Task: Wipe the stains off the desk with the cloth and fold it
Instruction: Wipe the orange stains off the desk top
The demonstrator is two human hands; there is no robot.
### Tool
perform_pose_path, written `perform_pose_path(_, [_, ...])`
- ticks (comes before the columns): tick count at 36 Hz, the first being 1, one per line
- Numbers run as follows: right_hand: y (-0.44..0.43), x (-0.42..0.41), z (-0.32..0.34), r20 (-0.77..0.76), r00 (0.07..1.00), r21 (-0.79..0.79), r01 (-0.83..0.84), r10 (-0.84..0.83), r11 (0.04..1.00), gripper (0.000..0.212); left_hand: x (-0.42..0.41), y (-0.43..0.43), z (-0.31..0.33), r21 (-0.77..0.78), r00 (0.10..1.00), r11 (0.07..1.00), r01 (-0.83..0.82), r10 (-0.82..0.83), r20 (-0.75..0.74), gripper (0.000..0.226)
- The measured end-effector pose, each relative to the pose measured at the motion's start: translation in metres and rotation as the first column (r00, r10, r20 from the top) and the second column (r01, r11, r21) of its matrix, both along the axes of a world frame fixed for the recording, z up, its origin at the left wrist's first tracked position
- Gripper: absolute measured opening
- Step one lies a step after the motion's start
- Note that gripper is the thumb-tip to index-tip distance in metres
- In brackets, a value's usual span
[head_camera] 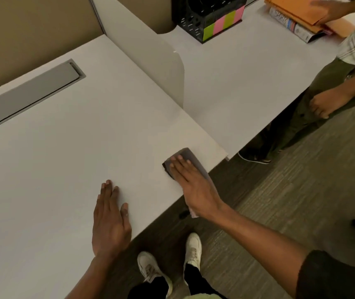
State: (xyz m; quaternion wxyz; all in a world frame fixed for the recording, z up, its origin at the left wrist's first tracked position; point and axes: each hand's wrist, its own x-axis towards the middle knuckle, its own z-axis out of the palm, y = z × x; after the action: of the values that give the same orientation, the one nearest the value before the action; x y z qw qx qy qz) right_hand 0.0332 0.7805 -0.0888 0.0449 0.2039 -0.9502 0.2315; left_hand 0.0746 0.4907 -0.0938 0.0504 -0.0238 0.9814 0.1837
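From the head view I saw the cloth (185, 161), grey and folded into a narrow strip, lying near the worktop's (69, 152) front-right corner. Its long axis ran from the far left toward the near right, and its near end reached the worktop's front edge, just beside the drop to the floor. My right hand (193, 186) lay flat on top of it, fingers stretched out and together, pointing up and left along the strip; the grip was an open palm pressing down, not closed around the cloth. My left hand (109, 221) rested flat on the bare worktop, well apart from the cloth, fingers extended and empty.

The worktop was pale grey and matte, and I could make out no stains on it at this size. A grey cable flap (28, 93) was set into its far left. A low divider (150, 55) stood along its right side, and past it sat a second desk (237, 83) with a black mesh organizer (206, 16) carrying green and pink sticky notes (224, 24), plus a book (290, 25) under orange folders (297, 9). Another person (344, 67) stood there, one hand on the folders. The floor was dark striped carpet (280, 190); my white shoes (191, 249) showed below the worktop's edge.
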Motion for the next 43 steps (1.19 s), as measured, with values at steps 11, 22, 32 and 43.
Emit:
perform_pose_path(11, [0.036, -0.06, 0.032, 0.037, 0.932, -0.024, 0.362, -0.361, 0.932, 0.068, 0.0, 0.0, 0.0, 0.007, 1.0, 1.0, -0.004, 0.004, -0.003, 0.065])
perform_pose_path(22, [0.044, 0.008, 0.024, -0.008, 0.987, -0.006, 0.162, -0.162, 0.987, 0.064, 0.0, -0.001, 0.001, 0.012, 1.0, 1.0, -0.012, 0.011, 0.014, 0.066])
perform_pose_path(32, [0.065, -0.057, 0.033, 0.089, 0.957, -0.03, 0.281, -0.278, 0.959, 0.059, -0.001, 0.003, 0.006, 0.009, 0.999, 1.0, -0.015, 0.015, 0.03, 0.064])
perform_pose_path(43, [0.056, 0.023, 0.032, 0.09, 0.991, 0.046, 0.09, -0.094, 0.995, 0.079, -0.001, 0.002, 0.006, 0.026, 1.0, 1.0, -0.014, 0.013, 0.016, 0.066])
